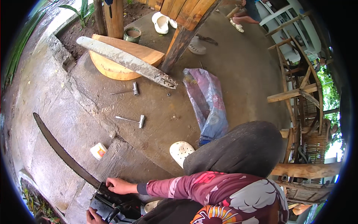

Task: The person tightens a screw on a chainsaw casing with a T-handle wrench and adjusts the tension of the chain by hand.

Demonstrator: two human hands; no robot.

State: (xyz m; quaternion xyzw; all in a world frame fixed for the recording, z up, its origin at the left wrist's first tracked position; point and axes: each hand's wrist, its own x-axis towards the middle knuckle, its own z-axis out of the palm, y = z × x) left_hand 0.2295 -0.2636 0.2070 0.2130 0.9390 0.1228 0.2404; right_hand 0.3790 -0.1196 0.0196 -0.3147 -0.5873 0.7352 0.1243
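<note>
A chainsaw (108, 209) lies on the concrete at the lower left, its long bar and chain (63, 149) pointing up and away from me. My right hand (118, 186) reaches in from the right to the base of the bar, fingers curled together; what they pinch there is too small to make out. Lower down, my left hand (94, 217) grips the saw's dark body, partly cut off by the frame. Two combination wrenches (141, 121) with metal socket heads lie separately beyond the saw, near a small dark nut (169, 94). A white tub (98, 151) sits beside the bar.
A pale, dirty plank (123, 61) rests on a half-round wood slab (112, 71) by posts. A plastic sack (209, 108), loose white clogs (161, 23) and a green pot (132, 34) are around. Wooden furniture (298, 93) lines the right; another person's legs (242, 20) show behind.
</note>
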